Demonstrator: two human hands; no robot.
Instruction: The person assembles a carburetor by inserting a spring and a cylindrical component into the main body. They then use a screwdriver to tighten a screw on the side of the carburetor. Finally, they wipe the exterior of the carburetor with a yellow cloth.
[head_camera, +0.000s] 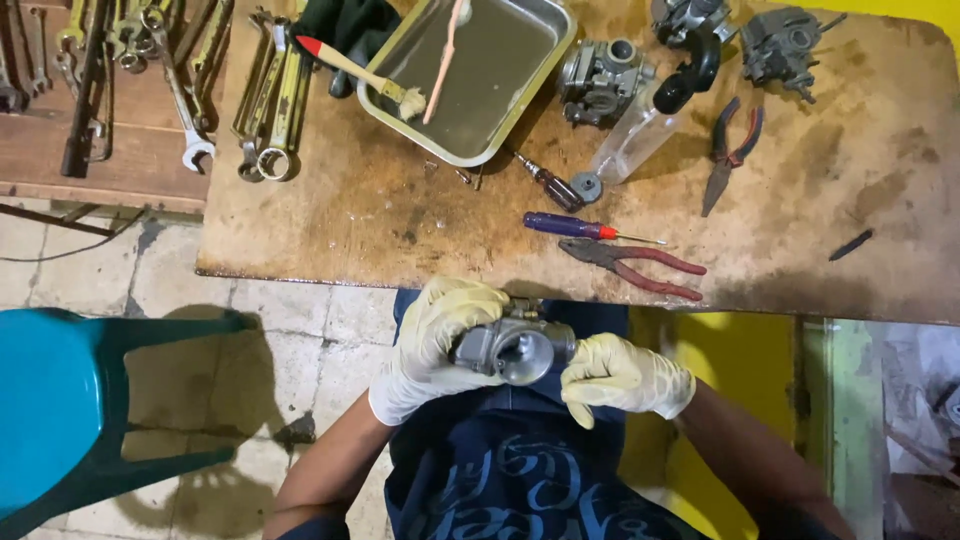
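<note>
A grey metal carburetor (515, 347) is held over my lap, just below the near edge of the wooden workbench (400, 215). My left hand (435, 340), in a pale yellow glove, wraps around its left side. Curled against the carburetor's right side is my right hand (620, 378), gloved the same way, its fingers touching the round body. The part of the carburetor under my left palm is hidden.
On the bench lie red-handled pliers (635, 265), a blue screwdriver (575, 227), a metal tray (470, 70) with a brush (365, 72), a clear bottle (630, 140), other carburetors (600, 80) and dark pliers (730, 150). Wrenches (270, 100) lie at the left. A teal stool (70, 410) stands on the floor.
</note>
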